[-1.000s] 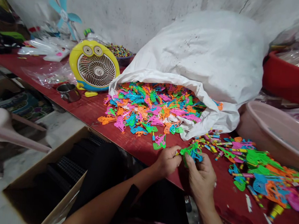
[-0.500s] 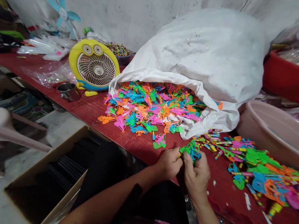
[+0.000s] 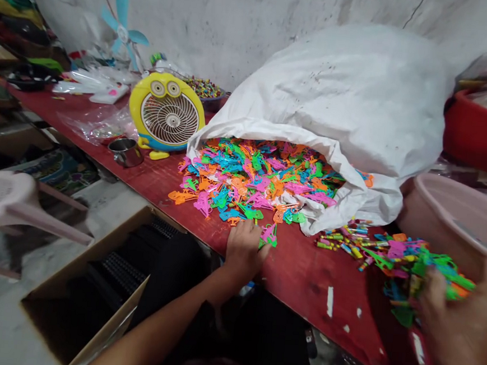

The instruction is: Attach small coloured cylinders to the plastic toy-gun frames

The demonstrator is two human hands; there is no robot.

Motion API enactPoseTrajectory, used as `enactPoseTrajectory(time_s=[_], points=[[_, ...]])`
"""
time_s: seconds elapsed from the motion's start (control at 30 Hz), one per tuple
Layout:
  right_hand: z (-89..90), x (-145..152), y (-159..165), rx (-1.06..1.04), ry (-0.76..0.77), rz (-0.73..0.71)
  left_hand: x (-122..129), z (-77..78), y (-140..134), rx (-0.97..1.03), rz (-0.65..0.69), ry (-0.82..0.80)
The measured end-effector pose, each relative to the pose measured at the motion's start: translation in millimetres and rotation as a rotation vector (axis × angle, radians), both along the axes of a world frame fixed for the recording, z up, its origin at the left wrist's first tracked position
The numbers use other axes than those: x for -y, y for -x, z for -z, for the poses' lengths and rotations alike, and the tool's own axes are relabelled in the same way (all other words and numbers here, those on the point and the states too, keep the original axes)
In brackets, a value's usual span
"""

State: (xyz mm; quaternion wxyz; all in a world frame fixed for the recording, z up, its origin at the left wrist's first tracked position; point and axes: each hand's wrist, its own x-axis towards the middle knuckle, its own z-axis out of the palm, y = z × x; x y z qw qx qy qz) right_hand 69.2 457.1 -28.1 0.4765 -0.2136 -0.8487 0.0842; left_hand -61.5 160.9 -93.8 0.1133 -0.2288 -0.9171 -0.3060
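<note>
On my feed the plastic pieces show pink, orange, green and blue — the sack white, the tabletop red, the fan yellow and blue with whitish swirls.

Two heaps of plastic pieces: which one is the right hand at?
The right hand is at the heap beside the pink basin, mixed with small tubes; the other heap spills from the white sack, nearer the left hand.

The left hand has gone to the pink-and-green pieces, the right hand, blurred, seemingly onto the mixed pile.
</note>
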Motion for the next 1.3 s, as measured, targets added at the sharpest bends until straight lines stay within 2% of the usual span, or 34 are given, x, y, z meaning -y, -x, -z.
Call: enactPoseTrajectory(time_s=[0.03,0.13,0.17,0.27,0.4,0.6,0.73,0.87,1.0,1.1,1.2,1.3], points=[[4.7,15.8,7.5,0.057,-0.04,-0.069,-0.9,0.1,0.1,0.001,0.008,0.038],[30.8,76.5,40.2,0.352,-0.004,-0.573,-3.7,-1.3,-4.3,0.022,0.025,0.103],[40.1,94.5,51.8,0.441,-0.013,-0.678,-3.2,-2.3,-6.1,0.037,0.038,0.121],[59.1,124.8,77.2,0.635,-0.1,-0.827,3.3,-5.6,-7.5,0.073,0.123,0.164],[60.5,118.8,78.5,0.725,-0.136,-0.866,13.4,-5.1,0.1,0.062,0.211,0.186],[42.0,94.9,48.3,0.835,-0.063,-0.91,14.5,3.7,13.0,0.029,0.298,0.197],[34.7,86.8,33.9,0.888,-0.055,-0.913,10.8,-1.6,18.3,0.025,0.3,0.272],[38.9,85.8,29.0,0.853,-0.103,-0.874,6.4,-8.7,22.9,0.014,0.345,0.371],[45.8,89.7,26.0,0.777,-0.18,-0.771,3.0,-5.7,29.0,-0.019,0.346,0.433],[43.2,88.8,22.9,0.788,-0.162,-0.771,2.0,-3.3,33.9,-0.043,0.331,0.458],[37.0,83.6,21.0,0.851,-0.098,-0.81,2.5,-7.1,36.5,-0.079,0.315,0.448],[35.9,78.6,22.9,0.89,-0.038,-0.79,1.3,-14.0,34.6,-0.103,0.353,0.321]])
